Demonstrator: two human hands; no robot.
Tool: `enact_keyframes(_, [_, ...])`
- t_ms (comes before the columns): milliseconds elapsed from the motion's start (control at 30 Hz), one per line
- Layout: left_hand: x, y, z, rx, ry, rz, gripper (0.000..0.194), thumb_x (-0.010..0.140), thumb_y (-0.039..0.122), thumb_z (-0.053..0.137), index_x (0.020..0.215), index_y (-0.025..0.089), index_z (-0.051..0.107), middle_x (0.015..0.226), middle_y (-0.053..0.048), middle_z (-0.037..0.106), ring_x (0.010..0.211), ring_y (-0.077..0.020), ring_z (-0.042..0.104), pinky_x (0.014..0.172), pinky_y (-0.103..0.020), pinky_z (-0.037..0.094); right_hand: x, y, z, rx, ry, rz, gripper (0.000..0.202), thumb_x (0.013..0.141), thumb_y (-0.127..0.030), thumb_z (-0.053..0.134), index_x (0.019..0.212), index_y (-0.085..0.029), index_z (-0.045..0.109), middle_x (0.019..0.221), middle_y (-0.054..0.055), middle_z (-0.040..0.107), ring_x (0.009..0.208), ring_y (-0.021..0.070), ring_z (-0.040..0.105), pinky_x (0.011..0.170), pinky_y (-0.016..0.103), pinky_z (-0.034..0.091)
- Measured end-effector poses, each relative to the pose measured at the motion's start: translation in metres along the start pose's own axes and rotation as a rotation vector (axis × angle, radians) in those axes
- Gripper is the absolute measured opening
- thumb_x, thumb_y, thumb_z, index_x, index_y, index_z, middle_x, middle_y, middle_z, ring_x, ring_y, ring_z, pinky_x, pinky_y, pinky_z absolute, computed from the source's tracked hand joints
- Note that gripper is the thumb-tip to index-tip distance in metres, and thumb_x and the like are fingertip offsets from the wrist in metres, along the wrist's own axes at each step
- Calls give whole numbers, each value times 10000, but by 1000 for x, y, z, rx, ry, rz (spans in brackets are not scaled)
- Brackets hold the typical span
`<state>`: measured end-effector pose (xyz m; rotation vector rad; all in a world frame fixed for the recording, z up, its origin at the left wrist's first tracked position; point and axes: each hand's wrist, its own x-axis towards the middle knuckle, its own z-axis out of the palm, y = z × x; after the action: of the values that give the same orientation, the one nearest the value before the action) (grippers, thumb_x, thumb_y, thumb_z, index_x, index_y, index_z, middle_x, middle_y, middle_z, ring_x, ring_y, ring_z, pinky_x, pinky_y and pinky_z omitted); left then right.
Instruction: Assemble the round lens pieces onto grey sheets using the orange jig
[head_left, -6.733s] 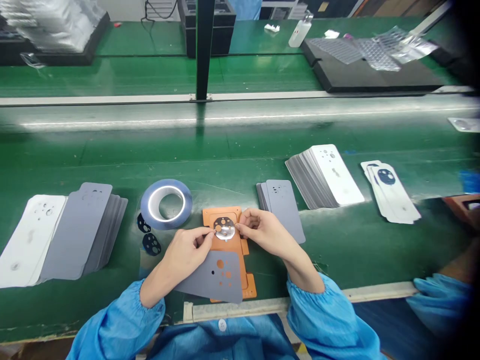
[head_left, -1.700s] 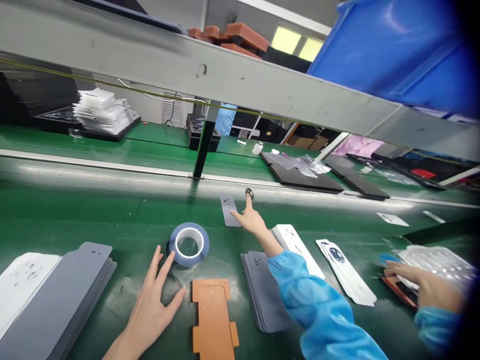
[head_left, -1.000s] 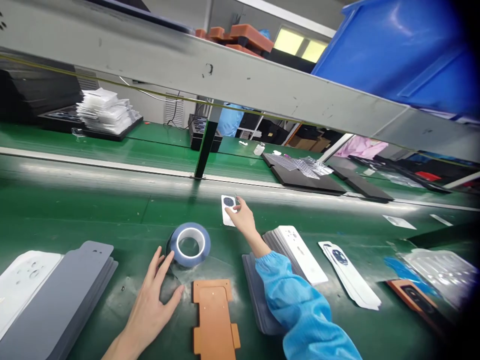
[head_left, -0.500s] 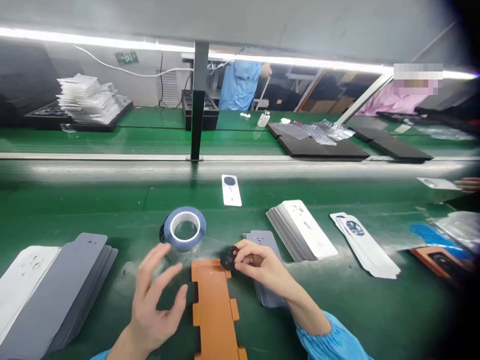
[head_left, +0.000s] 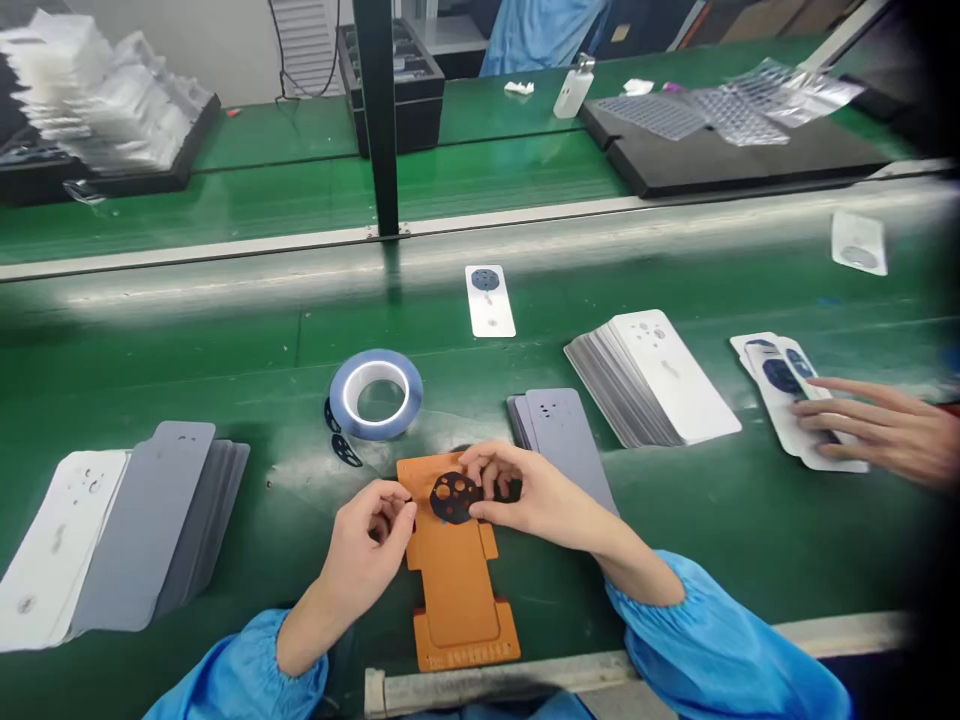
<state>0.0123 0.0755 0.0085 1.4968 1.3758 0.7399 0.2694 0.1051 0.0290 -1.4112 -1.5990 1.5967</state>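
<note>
A black round disc with several holes (head_left: 454, 498) is over the upper part of the orange fixture (head_left: 456, 580). My right hand (head_left: 525, 495) pinches the disc at its right edge. My left hand (head_left: 375, 540) is closed in a pinch at the fixture's upper left edge; what is between its fingertips, if anything, I cannot make out. Beyond the fixture lies a roll of blue tape (head_left: 341, 395), with dark cut-out pieces (head_left: 345, 450) beside its lower left. Grey phone-shaped panels (head_left: 574, 440) lie just right of my right hand, partly hidden by it.
White panels (head_left: 667, 375) are fanned out at right. At far right, another person's hand (head_left: 885, 430) touches white panels with dark round marks (head_left: 787, 435). More white (head_left: 52, 550) and grey panels (head_left: 154, 530) lie at left. One white panel (head_left: 491, 310) lies farther back.
My left hand has closed from spread fingers and moved right to the fixture. The disc in my right hand now faces up over the fixture. The view has tilted down; another person's hand has come in at right.
</note>
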Motion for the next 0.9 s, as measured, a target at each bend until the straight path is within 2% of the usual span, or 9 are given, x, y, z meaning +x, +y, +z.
enact_keyframes(67, [1, 0, -1, -32, -14, -5, 202, 949, 346, 600, 975, 173, 700, 779, -29, 646, 644, -127, 600, 550, -222, 467, -1, 0, 3, -37, 13, -15, 322, 789, -292, 802, 1081, -229, 680, 973, 17, 680, 729, 138, 596, 666, 285, 528])
enact_keyframes(167, [-1, 2, -2, -101, -98, -22, 209, 918, 350, 648, 961, 165, 734, 748, -17, 620, 574, -100, 527, 515, -218, 411, -3, -4, 10, -52, 0, -17, 308, 801, -316, 806, 1076, -237, 694, 918, 3, 682, 666, 123, 549, 619, 272, 503])
enact_keyframes(367, [-1, 5, -5, -207, -251, -173, 289, 933, 403, 633, 819, 145, 696, 648, -7, 595, 534, -87, 460, 503, -219, 343, -4, -11, 13, 57, -108, 9, 369, 809, -283, 800, 1151, -227, 673, 880, 9, 692, 741, 148, 611, 648, 280, 507])
enact_keyframes(433, [0, 7, -6, -227, -300, -225, 293, 928, 412, 645, 805, 149, 686, 650, -5, 604, 526, -80, 457, 496, -211, 334, -3, -10, 10, 106, -97, 27, 358, 782, -290, 828, 1099, -217, 679, 910, 21, 709, 748, 151, 620, 660, 290, 510])
enact_keyframes(500, [1, 11, -7, -266, -321, -277, 297, 916, 430, 661, 814, 152, 678, 655, -1, 618, 484, -64, 439, 467, -200, 326, -1, -8, 8, 111, -87, 60, 273, 769, -311, 844, 969, -202, 693, 877, 23, 713, 696, 140, 601, 646, 292, 506])
enact_keyframes(600, [3, 13, -8, -369, -326, -337, 339, 902, 485, 675, 820, 158, 642, 632, 7, 636, 398, -43, 419, 420, -187, 316, 1, -3, 4, 129, -95, 113, 239, 775, -363, 849, 843, -188, 701, 785, 19, 713, 643, 132, 603, 633, 290, 512])
enact_keyframes(733, [4, 9, -6, -481, -270, -371, 375, 913, 534, 659, 822, 182, 567, 462, 64, 542, 309, -48, 382, 362, -166, 263, 4, 0, 2, 291, -91, 163, 313, 778, -421, 850, 935, -173, 744, 833, 58, 761, 692, 164, 698, 654, 295, 564])
enact_keyframes(833, [2, 7, -2, -516, -215, -370, 376, 907, 528, 671, 827, 180, 552, 558, 47, 604, 309, -42, 419, 343, -160, 263, 4, -1, 11, 338, -11, 181, 419, 765, -426, 859, 1081, -171, 753, 922, 86, 782, 704, 177, 721, 603, 285, 577])
enact_keyframes(900, [1, 7, -1, -520, -213, -356, 356, 907, 498, 680, 834, 171, 561, 632, 33, 631, 320, -31, 441, 352, -156, 272, 4, -2, 19, 329, 44, 167, 402, 750, -420, 866, 1046, -166, 769, 880, 82, 781, 687, 178, 717, 592, 283, 581])
